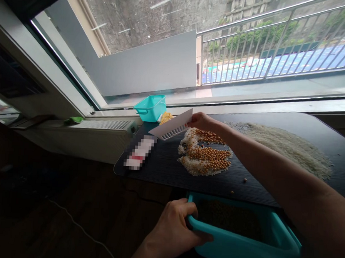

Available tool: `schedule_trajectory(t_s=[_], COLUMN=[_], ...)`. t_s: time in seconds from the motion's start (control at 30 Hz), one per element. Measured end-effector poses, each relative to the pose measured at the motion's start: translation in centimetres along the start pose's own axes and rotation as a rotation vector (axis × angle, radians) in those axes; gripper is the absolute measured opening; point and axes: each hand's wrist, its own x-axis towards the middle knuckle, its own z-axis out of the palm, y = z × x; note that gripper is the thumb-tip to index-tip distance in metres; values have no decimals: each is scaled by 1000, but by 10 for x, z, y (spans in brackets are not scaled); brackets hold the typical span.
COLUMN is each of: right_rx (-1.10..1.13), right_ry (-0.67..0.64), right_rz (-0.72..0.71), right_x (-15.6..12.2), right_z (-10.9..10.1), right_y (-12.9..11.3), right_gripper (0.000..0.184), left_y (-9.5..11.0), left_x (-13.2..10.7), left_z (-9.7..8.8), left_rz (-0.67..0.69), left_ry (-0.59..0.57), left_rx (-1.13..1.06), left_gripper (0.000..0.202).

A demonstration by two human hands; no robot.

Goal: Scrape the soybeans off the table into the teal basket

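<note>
The left hand [174, 229] is bare, broad across the back, with rounded knuckles and sturdy digits; some of the fingertips are hidden from view. The left wrist [148, 251] is bare too, as far as the lower edge shows it. The right hand [200, 121] is likewise bare and looks smaller in the view. The right forearm [263, 158] is uncovered, slim at the wrist and much thicker nearer the camera, its lower part darkened by shadow.

The near bin [241, 244] is turquoise, card [174, 123] white, beans [214, 154] orange-tan, tabletop [159, 168] black.
</note>
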Motion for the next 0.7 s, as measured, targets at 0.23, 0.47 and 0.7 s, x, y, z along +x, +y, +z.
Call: schedule_trajectory(t_s=[0.23, 0.47, 0.7], right_rx=[-93, -107, -94], right_ry=[-246, -376, -412], right_rz=[67, 60, 47], right_x=[32, 15, -9], right_z=[-8, -19, -32], right_y=[7, 18, 21], right_gripper=[42, 43, 40], left_y=[-17, -45, -49], left_x=[14, 25, 27], left_z=[8, 26, 31], left_rz=[27, 119, 148], left_ry=[-86, -84, -103], left_rx=[2, 54, 91], left_gripper=[49, 47, 44])
